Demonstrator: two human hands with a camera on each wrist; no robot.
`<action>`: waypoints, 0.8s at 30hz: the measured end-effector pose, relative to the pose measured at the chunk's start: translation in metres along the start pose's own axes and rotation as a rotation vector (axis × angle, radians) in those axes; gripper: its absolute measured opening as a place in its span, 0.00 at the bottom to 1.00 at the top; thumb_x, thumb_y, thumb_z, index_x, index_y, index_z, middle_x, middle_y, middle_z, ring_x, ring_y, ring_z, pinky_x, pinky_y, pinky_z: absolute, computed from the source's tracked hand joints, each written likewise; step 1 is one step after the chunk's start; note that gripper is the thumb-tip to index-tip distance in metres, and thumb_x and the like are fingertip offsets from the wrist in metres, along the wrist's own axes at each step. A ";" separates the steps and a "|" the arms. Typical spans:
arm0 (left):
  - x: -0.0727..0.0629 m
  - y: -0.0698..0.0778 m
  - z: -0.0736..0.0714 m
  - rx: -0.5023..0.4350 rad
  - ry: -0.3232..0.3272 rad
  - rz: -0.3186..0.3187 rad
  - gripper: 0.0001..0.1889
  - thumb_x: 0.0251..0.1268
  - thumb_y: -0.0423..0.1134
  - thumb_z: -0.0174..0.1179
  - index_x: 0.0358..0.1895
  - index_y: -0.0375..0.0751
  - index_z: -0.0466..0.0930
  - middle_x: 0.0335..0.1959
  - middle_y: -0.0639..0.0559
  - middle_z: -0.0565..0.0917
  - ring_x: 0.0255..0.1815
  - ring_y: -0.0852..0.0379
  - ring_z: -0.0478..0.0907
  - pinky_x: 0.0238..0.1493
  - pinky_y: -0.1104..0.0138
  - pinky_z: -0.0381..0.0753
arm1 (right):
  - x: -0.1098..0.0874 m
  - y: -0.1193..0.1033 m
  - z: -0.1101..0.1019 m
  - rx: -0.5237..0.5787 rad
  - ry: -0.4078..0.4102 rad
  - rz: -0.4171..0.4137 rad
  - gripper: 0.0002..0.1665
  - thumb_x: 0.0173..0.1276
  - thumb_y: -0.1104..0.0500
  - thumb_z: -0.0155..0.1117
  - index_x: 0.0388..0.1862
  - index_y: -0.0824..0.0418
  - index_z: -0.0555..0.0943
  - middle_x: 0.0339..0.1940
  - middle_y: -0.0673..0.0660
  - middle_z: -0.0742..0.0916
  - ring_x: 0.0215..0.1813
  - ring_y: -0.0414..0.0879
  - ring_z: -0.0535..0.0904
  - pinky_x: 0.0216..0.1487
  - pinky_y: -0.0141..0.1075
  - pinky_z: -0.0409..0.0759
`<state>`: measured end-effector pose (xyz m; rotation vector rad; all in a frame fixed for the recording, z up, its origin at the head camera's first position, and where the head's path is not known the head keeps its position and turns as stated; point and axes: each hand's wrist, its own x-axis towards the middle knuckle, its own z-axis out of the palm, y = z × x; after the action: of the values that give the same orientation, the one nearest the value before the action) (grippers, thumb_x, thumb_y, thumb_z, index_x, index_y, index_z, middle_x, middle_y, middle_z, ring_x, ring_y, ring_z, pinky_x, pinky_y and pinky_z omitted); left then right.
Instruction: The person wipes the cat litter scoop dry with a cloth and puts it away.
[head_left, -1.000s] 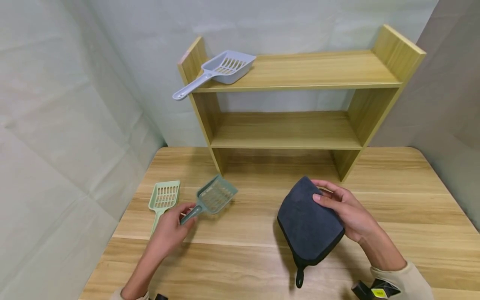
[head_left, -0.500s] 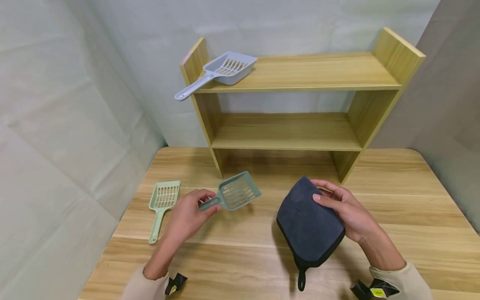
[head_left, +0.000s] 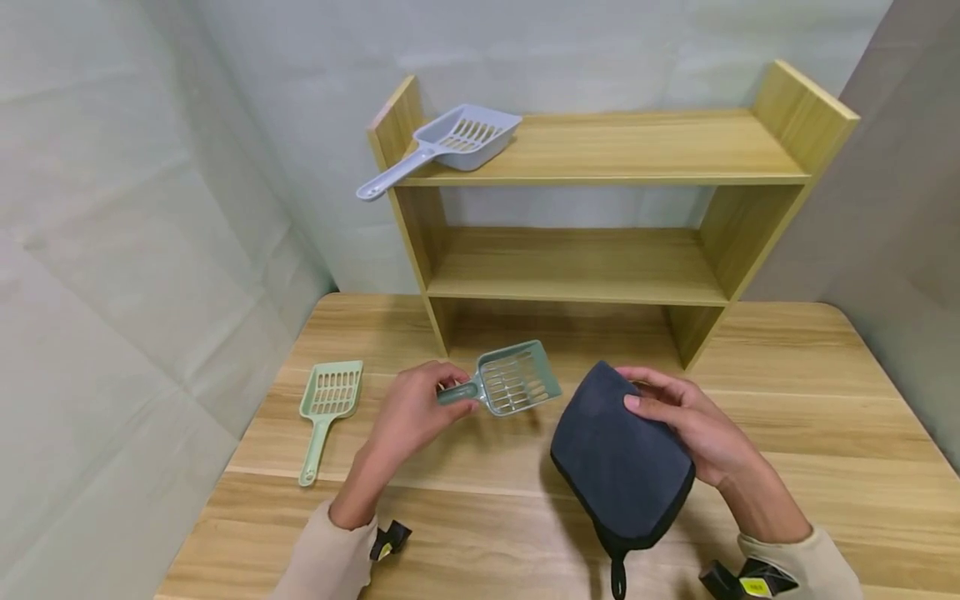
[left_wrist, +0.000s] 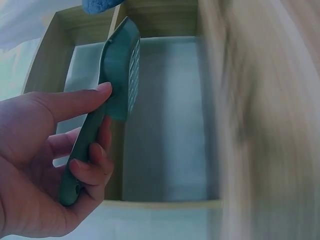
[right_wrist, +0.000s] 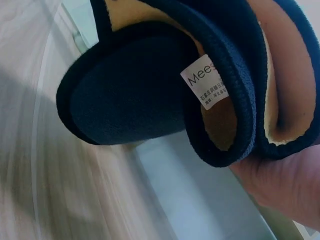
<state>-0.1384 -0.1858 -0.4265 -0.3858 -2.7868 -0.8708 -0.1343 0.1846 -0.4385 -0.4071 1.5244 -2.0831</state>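
My left hand holds a dark green slotted litter scoop by its handle, above the table. In the left wrist view, the thumb and curled fingers are round the green handle. My right hand grips a folded dark blue cloth piece with black edging and a hanging loop, thumb on its upper face. The right wrist view shows its tan lining and a white label. The scoop's front edge points toward the cloth, with a small gap between them in the head view.
A pale green litter scoop lies on the wooden table at the left. Behind stands a wooden shelf unit. On its top board, at the left, rests a lavender-grey scoop, its handle sticking out past the front edge.
My left hand has carried the dark green scoop rightward toward the cloth piece, uncovering the pale green scoop's handle. My right hand stays nearly in place; the cloth piece has shifted slightly.
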 end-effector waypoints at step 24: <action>0.015 0.038 0.030 0.018 -0.111 0.205 0.12 0.58 0.40 0.82 0.43 0.44 0.92 0.36 0.53 0.89 0.34 0.60 0.82 0.39 0.65 0.81 | 0.013 -0.009 0.007 -0.253 0.092 0.013 0.17 0.81 0.63 0.64 0.63 0.50 0.84 0.52 0.48 0.89 0.47 0.46 0.91 0.45 0.40 0.91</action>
<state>-0.1448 -0.1358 -0.4269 -0.7221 -2.7873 -0.7989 -0.1437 0.1734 -0.4286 -0.3949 1.8488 -1.9277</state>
